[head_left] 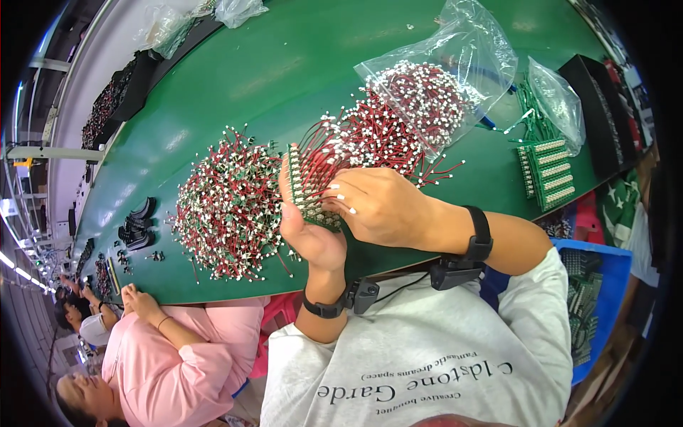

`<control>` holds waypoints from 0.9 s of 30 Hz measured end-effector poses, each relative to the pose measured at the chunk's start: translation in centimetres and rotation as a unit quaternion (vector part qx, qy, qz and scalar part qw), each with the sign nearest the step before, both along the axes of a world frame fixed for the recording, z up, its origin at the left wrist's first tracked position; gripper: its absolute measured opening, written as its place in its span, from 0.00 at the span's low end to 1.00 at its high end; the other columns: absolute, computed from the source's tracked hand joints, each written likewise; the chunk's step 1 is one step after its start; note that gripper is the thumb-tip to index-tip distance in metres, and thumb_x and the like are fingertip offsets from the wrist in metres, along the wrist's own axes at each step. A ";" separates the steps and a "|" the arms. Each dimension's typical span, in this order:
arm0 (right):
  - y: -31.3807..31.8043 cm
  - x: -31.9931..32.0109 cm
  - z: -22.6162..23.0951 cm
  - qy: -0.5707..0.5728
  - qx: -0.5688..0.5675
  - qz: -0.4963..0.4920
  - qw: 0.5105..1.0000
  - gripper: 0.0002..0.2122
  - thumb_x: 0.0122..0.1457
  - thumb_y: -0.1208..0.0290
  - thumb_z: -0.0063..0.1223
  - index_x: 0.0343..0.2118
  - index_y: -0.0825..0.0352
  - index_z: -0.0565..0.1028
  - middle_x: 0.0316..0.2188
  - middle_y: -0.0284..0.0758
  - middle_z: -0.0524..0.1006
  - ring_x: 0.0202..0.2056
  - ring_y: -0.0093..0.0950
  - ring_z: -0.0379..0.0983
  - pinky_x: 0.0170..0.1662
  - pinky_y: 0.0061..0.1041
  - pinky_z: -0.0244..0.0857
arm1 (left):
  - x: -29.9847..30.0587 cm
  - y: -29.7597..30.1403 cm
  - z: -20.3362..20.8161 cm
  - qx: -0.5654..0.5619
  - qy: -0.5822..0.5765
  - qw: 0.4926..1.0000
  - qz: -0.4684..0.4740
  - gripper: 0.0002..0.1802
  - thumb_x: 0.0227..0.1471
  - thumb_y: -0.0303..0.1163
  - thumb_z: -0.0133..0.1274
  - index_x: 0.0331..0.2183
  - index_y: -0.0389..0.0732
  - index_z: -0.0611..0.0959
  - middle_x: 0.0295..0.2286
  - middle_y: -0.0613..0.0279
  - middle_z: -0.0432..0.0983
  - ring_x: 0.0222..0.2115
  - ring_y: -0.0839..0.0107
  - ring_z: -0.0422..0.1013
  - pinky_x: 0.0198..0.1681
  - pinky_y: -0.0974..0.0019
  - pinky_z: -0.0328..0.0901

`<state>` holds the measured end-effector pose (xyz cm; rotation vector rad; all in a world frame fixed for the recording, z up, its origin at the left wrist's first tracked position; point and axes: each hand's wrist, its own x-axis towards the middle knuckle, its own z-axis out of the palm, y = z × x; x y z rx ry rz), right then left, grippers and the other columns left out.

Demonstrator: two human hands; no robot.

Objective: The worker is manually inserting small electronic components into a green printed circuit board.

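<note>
Green workbench (284,64), left hand (309,231) fingers gripping green circuit board strip (311,191), right hand (380,206) fingers pinching its red wires (324,153)

The far and middle stretch of the long green work table (284,64) lies bare, giving open passage above the heap of small green circuit boards with red wires and white plugs (228,206). To the right, a clear plastic bag spilling more red-wired plugs (427,92) blocks the way, with stacked green panel boards (548,174) and a black tray (597,114) just beyond. A cluster of black curved plastic parts (139,224) sits left of the heap. Between heap and bag, the passage is narrow.
</note>
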<state>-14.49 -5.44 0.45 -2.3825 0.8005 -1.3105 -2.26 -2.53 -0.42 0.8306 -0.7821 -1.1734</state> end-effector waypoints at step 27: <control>-2.9 -1.7 0.8 -0.085 0.137 0.092 0.983 0.07 0.53 0.80 0.57 0.36 0.69 0.77 0.29 0.39 0.77 0.30 0.36 0.75 0.32 0.30 0.68 | 2.6 -0.7 0.3 -0.075 0.185 0.973 0.119 0.36 0.57 0.55 0.36 0.50 0.32 0.74 0.45 0.47 0.74 0.45 0.53 0.72 0.50 0.48 0.65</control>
